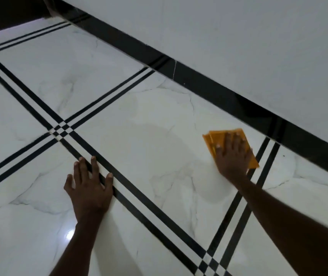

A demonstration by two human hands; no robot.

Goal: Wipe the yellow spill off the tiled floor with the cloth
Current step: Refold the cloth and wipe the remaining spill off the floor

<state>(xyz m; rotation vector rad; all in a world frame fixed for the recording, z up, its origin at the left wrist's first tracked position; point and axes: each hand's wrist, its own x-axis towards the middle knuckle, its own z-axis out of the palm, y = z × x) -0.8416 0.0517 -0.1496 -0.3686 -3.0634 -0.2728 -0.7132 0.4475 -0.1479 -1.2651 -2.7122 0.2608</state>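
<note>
1 folded orange cloth (217,139) lies flat under the right hand (232,156).

A black skirting (209,90) runs below a pale wall (239,36).

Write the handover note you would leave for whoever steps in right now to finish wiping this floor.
Left hand: flat on the floor, fingers spread across the black stripes, holding nothing.
Right hand: pressing the orange cloth flat on the tile near the black skirting.
Done: no strong yellow shows; only a faint smeared film remains on the tile left of the cloth.
Left: wipe over that film and check for residue.
</note>
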